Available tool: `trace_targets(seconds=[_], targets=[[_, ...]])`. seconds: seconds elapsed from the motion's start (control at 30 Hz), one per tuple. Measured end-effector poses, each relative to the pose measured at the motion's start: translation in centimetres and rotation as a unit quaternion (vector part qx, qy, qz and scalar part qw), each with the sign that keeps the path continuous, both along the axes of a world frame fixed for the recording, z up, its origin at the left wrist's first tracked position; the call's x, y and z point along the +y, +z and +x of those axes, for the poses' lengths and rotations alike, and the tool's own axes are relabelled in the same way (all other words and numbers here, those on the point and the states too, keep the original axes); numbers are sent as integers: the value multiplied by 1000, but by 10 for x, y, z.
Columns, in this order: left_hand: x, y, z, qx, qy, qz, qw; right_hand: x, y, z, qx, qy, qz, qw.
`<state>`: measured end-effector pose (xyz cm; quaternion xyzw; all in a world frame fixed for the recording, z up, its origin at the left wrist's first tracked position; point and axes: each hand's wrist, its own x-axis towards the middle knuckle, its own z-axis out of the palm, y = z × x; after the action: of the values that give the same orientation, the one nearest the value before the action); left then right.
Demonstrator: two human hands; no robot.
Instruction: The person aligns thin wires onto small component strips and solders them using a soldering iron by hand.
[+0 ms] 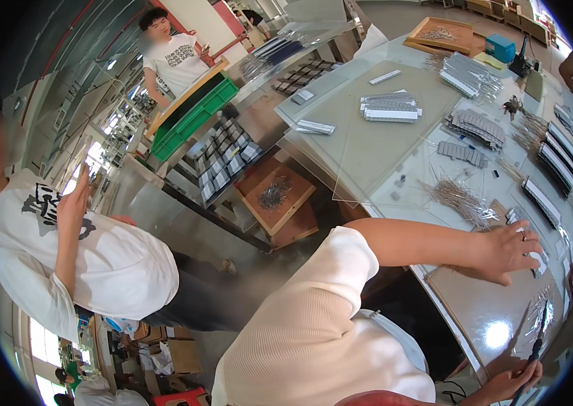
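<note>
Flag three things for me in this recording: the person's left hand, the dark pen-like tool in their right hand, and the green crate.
Left hand (pixel 503 251): head view, on the back of the hand.
Dark pen-like tool (pixel 537 348): head view, on its dark handle.
Green crate (pixel 198 122): head view, on its outer side wall.

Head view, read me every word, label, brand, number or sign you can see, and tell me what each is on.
No text here reads clearly.
Near co-worker's white shirt: black lettering, too warped and blurred to read.
Far co-worker's white shirt: dark lettering, too small to read.
Blue box, dark tool in the right hand: no lettering discernible.
</note>
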<state>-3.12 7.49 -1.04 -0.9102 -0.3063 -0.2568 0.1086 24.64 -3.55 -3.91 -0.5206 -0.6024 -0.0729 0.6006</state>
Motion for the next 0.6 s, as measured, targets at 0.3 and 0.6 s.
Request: trace_targets(seconds=[0.3,0.6], targets=[[43,-6,-10,14,12,-146,989,-3,-1,2,39,19,-15,999],[61,-3,-18,28,22,-114,993,-5,-4,-1,70,22,-44,996]])
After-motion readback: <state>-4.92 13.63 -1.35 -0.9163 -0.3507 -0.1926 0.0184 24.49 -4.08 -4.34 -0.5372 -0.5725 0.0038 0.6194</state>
